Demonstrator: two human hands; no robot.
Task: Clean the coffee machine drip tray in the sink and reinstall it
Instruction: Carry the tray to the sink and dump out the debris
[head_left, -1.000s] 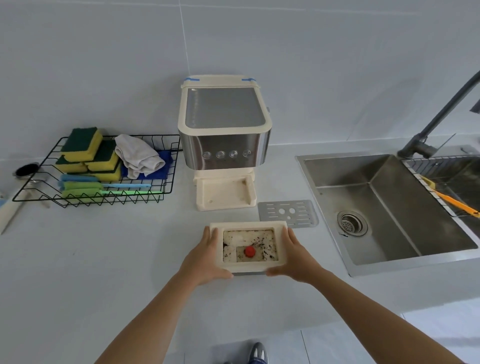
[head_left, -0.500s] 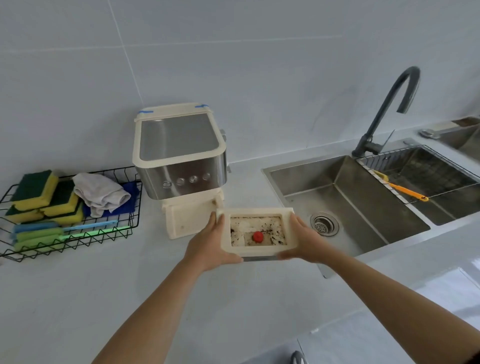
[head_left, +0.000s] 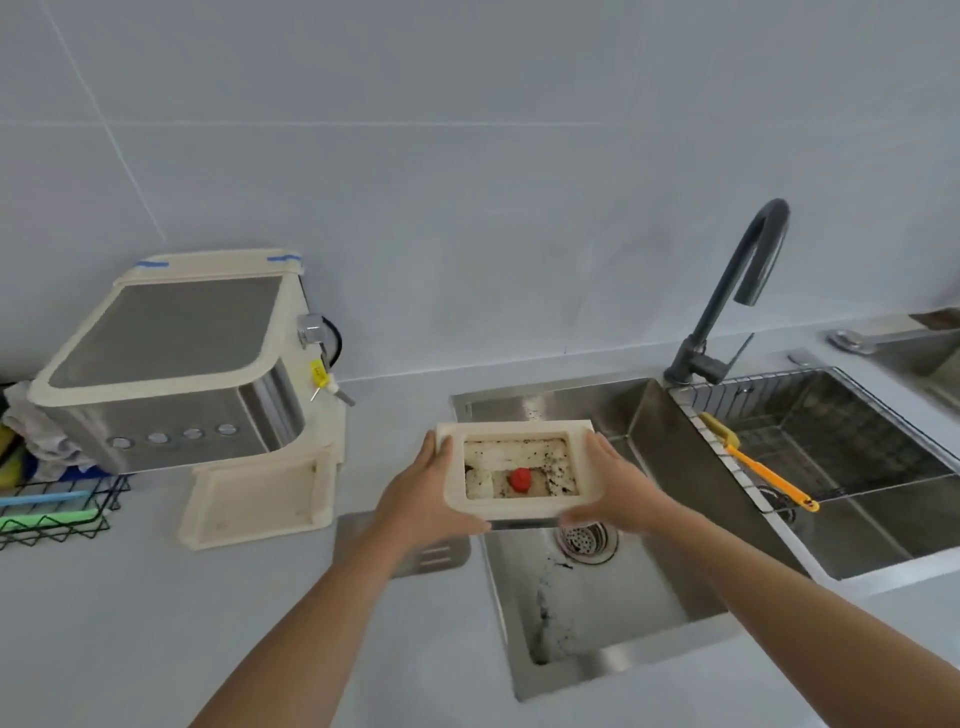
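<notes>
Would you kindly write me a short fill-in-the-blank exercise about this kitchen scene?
1. The left hand and right hand hold the drip tray over the ____.
2. The round piece inside the tray is ____ in colour.
3. The metal grate lies flat on the ____.
4. The coffee machine shows ____ round buttons on its front.
Missing words: sink; red; counter; four.

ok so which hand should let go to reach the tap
Probably the right hand: it grips the drip tray's side nearer the faucet, at the sink's back right; the left hand grips the far side.
</notes>
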